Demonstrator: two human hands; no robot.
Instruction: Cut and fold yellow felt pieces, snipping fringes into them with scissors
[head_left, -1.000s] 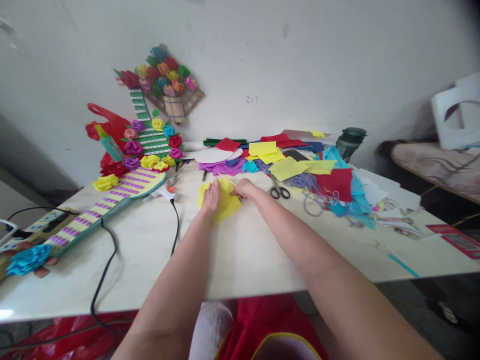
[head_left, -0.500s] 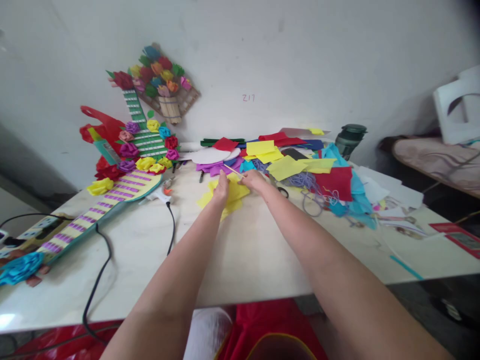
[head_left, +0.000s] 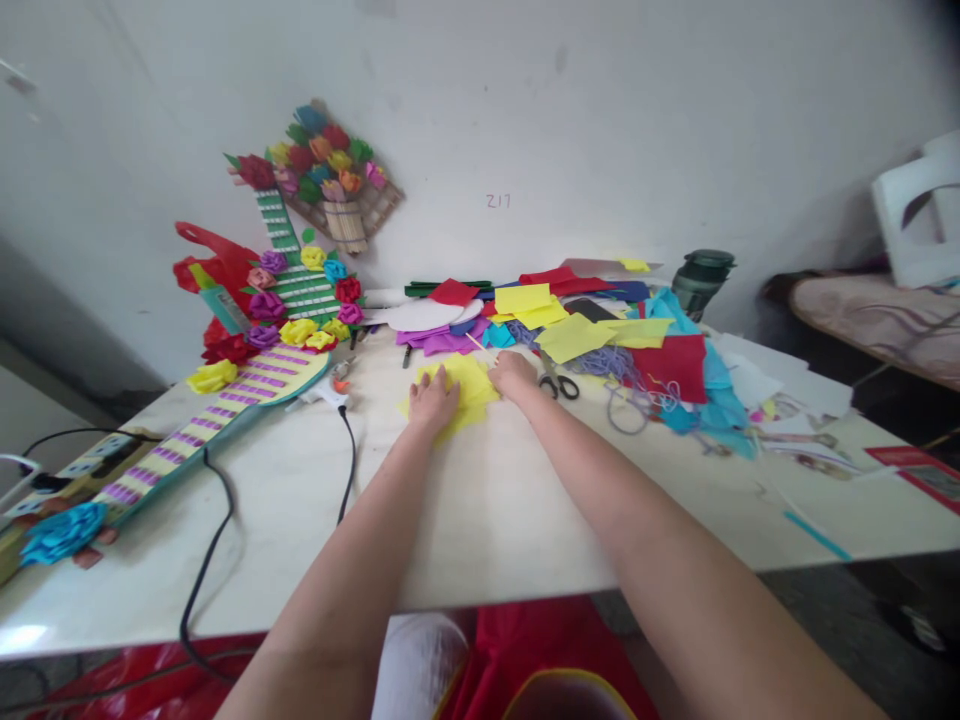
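Observation:
Several overlapping sheets of yellow paper (head_left: 469, 385) lie on the table in front of me. My left hand (head_left: 434, 399) rests on their left side, palm down with the fingers spread. At their right edge, my right hand (head_left: 514, 376) is closed around a thin wooden stick (head_left: 478, 344), whose pale end points up and to the left over the paper. Just right of that hand lie scissors (head_left: 561, 386) with black handles, their blades partly hidden by the hand.
A glue gun (head_left: 328, 392) with a black cord lies on the left, beside a flower-decorated guitar shape (head_left: 217, 420). Coloured paper and purple yarn (head_left: 611, 362) are heaped at the back right, near a dark green bottle (head_left: 701, 283). A power strip (head_left: 71, 475) sits far left.
My left hand has come off the stick, moved slightly down and left, and spread flat on the yellow paper. My right hand keeps the stick. More of the scissors shows.

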